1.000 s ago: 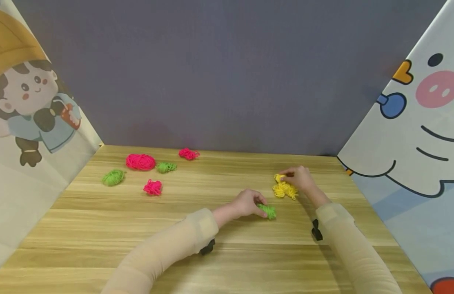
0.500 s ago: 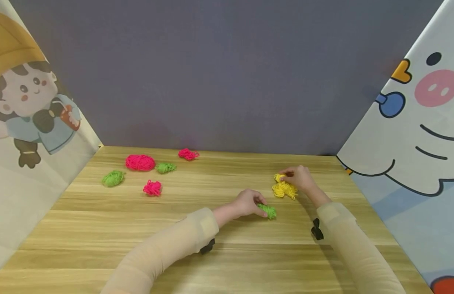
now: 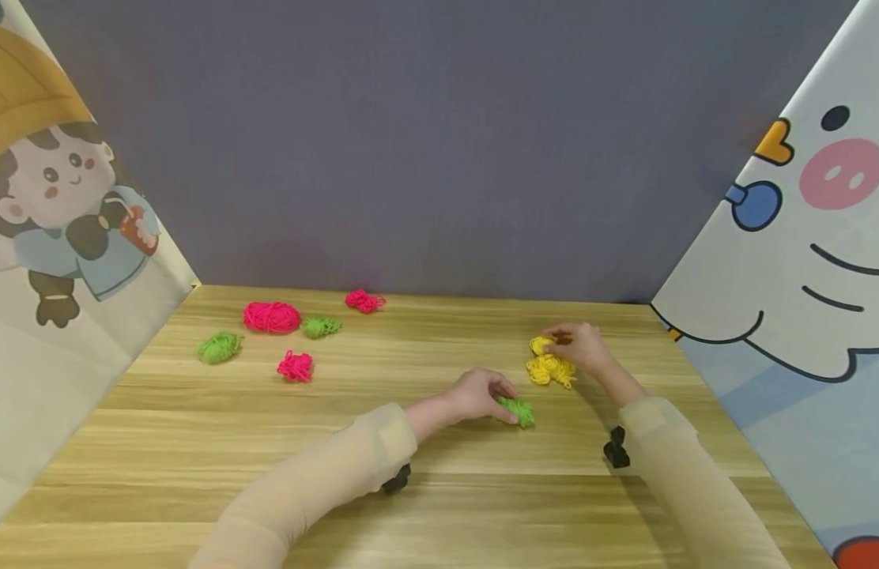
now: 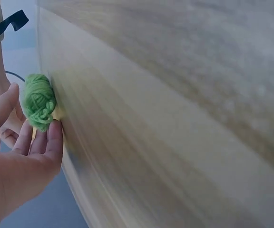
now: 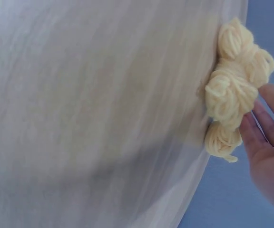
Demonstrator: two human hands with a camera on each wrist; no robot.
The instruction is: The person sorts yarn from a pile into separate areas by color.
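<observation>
While left hand (image 3: pixel 475 393) fingers touch green yarn (image 3: pixel 518 410), right hand (image 3: pixel 580 345) pinches yellow yarn (image 3: pixel 549 365).

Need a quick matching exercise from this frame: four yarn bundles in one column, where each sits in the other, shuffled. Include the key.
Things:
1. small green yarn bundle
2. yellow yarn pile
3. large pink yarn ball
4. far pink yarn bundle

Places:
A. closest to the back wall, alone
B. at the left hand fingertips
C. far left of the table, beside a green bundle
D. under the right hand

Pairs: 1-B, 2-D, 3-C, 4-A
</observation>
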